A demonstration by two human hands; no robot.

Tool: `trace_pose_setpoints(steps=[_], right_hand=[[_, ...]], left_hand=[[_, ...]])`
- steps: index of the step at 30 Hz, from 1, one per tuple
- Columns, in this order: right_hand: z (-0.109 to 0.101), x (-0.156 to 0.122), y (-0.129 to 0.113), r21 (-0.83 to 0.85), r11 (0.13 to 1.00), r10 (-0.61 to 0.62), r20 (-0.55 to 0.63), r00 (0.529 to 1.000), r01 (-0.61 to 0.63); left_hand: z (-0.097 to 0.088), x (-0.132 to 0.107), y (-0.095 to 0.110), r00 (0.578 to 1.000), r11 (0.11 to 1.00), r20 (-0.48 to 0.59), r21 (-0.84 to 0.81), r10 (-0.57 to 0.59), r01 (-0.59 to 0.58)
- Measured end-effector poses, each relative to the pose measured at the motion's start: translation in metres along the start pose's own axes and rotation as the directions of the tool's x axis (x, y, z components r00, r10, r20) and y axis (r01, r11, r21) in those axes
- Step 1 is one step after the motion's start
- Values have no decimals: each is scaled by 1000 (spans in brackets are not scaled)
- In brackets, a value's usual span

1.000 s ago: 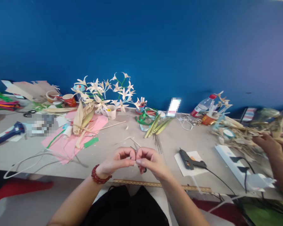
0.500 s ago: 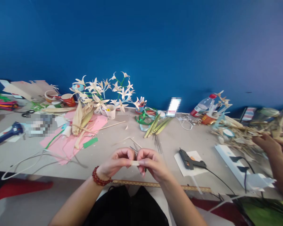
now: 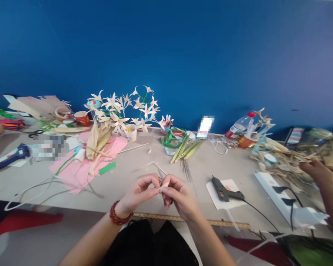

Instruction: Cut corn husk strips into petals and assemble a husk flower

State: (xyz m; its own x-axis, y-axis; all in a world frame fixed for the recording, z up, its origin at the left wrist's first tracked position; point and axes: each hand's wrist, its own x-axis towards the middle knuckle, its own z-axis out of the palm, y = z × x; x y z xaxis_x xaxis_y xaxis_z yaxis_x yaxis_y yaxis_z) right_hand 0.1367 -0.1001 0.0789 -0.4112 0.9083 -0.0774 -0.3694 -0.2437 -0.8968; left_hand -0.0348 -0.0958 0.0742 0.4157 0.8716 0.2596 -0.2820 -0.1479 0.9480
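Observation:
Low over the front of the table, my left hand [image 3: 143, 192], with a red bead bracelet at the wrist, pinches a small pale piece of corn husk [image 3: 164, 186]. My right hand [image 3: 180, 195] grips the same piece between thumb and forefinger, so both hands are closed and meet at it. A pointed bit of husk sticks up above the right thumb. Scissors [image 3: 160, 177] also sit in my right hand, mostly hidden by the fingers, with the blades pointing away. Just beyond the hands lies a thin pale stick [image 3: 160, 168].
A black glue gun [image 3: 224, 190] rests on white paper, right of my hands, beside a power strip [image 3: 276, 195]. Husk flowers [image 3: 119, 120], dry husks [image 3: 93, 142] on pink paper [image 3: 119, 144], and green pods [image 3: 180, 151] lie farther back. Other people's hands [image 3: 320, 175] work at both sides.
The husk piece lay as a flat strip between my fingertips; now it is turned, with a tip pointing up. My fingers have drawn closer together. More of a person's hand shows at left.

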Motion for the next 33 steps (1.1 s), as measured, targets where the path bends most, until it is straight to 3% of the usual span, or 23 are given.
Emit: trace_pose_setpoints(steps=[7,16,22,28,33], right_hand=[[-3,2,-3,-47,999,-13,18,1000,14],[-4,2,3,272,960,70,0,998,-67],[-2,0,2,130,991,36,-42,998,-30],[-1,0,3,284,958,36,-35,999,-25],[-1,-4,2,147,989,-3,-111,994,20]], left_hand=[[3,2,0,1000,997,-12,72,16,-15],[6,-5,-13,996,979,-89,-202,-17,-1],[8,-6,-5,989,984,-101,-150,-107,91],[8,-6,-10,992,953,-99,-297,-83,50],[10,-6,-9,984,979,-131,-180,-122,97]])
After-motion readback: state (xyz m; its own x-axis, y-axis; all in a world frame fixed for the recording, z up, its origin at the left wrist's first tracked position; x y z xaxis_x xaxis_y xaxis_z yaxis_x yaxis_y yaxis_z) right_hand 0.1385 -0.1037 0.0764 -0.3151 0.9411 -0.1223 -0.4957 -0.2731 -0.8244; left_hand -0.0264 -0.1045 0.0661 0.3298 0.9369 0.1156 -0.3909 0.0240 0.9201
